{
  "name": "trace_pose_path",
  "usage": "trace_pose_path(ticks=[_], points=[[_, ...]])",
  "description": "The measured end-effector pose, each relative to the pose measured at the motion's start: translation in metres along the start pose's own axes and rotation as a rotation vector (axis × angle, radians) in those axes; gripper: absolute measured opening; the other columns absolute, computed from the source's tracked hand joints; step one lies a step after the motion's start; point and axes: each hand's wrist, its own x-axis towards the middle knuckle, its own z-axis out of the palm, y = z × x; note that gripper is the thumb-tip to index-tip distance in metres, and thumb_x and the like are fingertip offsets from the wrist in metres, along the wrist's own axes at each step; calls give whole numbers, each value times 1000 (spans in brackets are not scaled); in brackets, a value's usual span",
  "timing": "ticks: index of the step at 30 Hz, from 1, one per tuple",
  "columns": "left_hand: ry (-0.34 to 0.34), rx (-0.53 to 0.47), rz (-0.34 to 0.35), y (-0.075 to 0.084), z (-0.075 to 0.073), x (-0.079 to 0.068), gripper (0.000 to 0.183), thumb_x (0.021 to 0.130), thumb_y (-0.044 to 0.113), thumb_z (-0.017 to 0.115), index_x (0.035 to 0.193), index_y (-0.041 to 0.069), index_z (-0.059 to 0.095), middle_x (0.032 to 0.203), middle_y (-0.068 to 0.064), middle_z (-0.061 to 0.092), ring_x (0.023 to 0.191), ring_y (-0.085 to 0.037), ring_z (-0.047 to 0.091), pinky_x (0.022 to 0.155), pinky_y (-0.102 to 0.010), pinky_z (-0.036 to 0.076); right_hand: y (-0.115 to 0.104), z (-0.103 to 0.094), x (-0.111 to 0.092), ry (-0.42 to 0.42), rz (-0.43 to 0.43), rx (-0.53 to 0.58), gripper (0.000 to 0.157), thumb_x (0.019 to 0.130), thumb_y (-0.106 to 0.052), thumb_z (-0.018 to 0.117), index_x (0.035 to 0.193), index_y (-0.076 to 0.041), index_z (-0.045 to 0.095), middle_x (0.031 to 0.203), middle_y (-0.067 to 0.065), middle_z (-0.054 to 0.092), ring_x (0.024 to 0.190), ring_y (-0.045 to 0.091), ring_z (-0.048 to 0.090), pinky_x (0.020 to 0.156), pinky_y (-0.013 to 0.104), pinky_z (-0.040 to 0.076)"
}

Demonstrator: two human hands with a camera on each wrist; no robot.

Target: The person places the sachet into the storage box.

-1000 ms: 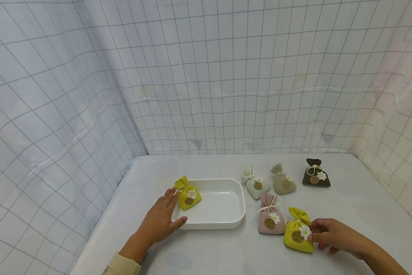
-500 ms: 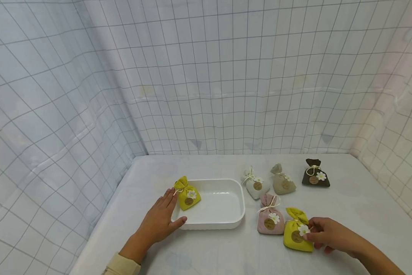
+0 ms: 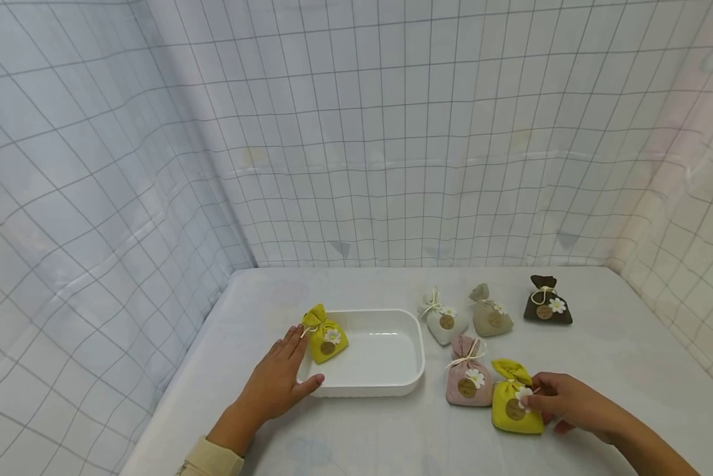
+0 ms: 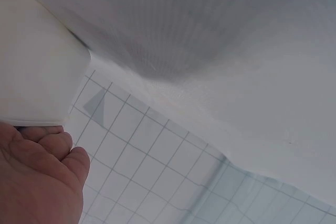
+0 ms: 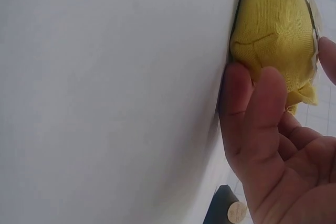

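My left hand point(image 3: 281, 377) rests on the left end of a white tray point(image 3: 371, 386), its fingers along the rim and the thumb over the near side. In the left wrist view its fingertips touch the tray's edge. A yellow drawstring pouch point(image 3: 326, 344) with a white flower lies inside the tray, close to those fingers. On the table at the right, my right hand point(image 3: 582, 406) pinches the right side of a second yellow drawstring pouch point(image 3: 513, 418). The thumb is on its flower; the right wrist view shows other fingertips against the pouch point(image 5: 273, 30) near the table surface.
A pink pouch point(image 3: 462, 380) sits just left of the held one. White point(image 3: 443, 334), beige point(image 3: 488, 320) and dark brown point(image 3: 546, 314) pouches lie farther back. Grid-patterned curtains point(image 3: 386, 165) enclose the table's back and sides.
My right hand has moved slightly left and its thumb reaches farther over the flower. The yellow pouch's top has tipped a little left. My left hand and the tray stay put.
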Motion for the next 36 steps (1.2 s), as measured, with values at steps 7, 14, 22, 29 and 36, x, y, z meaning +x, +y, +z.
trace_pose_path(ticks=[7,14,22,29,36], points=[[16,5,8,0,0,0,89,94,61,55,150,-6,35,160,-19,26,149,-32,20,116,-51,26,-1,1,1,1,-7,6,44,94,-33,69,116,2,55,96,8,58,80,23,57,66,40,54],[32,1,9,0,0,0,89,94,60,56,150,-6,37,159,-18,28,148,-33,23,115,-52,28,-2,1,2,14,-33,30,39,93,-26,70,114,3,55,95,8,57,86,21,57,69,40,55],[17,-2,4,0,-1,0,90,94,64,52,151,-5,36,160,-17,25,149,-31,21,116,-51,26,-7,2,2,79,-19,31,33,91,-19,70,113,2,56,94,9,55,86,21,55,69,38,55],[18,0,8,0,-1,0,89,94,61,55,151,-5,35,160,-18,26,149,-32,20,116,-52,26,-14,-1,2,129,-25,17,30,91,-17,69,111,2,56,93,8,56,86,21,54,70,37,53],[15,3,6,0,0,0,88,94,59,57,150,-6,36,160,-19,26,149,-32,21,116,-52,26,-28,-10,4,138,-69,-9,31,93,-18,68,113,1,55,99,7,59,90,21,56,75,40,53]])
